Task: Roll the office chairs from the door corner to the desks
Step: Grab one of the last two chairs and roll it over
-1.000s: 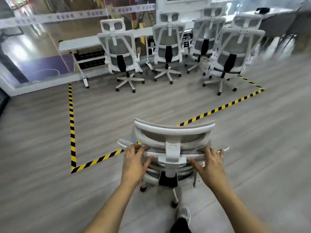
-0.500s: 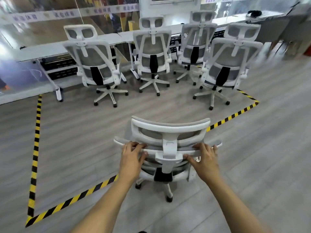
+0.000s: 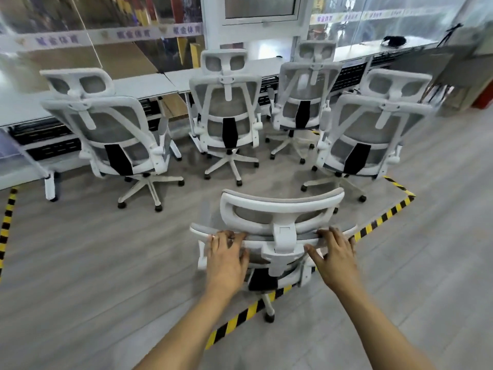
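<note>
Left hand [image 3: 226, 259] lies on the top edge of the backrest of the near chair [image 3: 280, 236], left of the center post; fingers [image 3: 234, 237] spread and curled over the grey rim, thumb side toward the post. Right hand [image 3: 337, 256] on the same edge, right of the post; its fingers [image 3: 326, 233] are loosely spread, tips over the rim, thumb reaching toward the white bracket. Both hands press and partly wrap the rim, neither fully clenched. Bare forearms run in from the bottom edge.

Near chair: white plastic frame, grey mesh back, curved headrest above the hands, black lumbar strip under the bracket, white star base with black casters. It stands directly ahead of the hands, seen from behind and above, straddling the yellow-black floor tape [image 3: 240, 319]; one caster sits just beside the tape.

Beyond it, inside the taped zone, four matching chairs face the counter [image 3: 149, 84]: the left chair [image 3: 112, 129], the middle chair [image 3: 226, 116], the far chair [image 3: 306, 97] and the right chair [image 3: 373, 124]. All are upright with their backs to the camera. The right chair is nearest the pushed one, close but apart. The white counter runs along a glass wall; a small dark object [image 3: 394, 40] lies on its far right end, too blurred to identify. Floor is grey wood plank. Edges of the view are motion-blurred.
</note>
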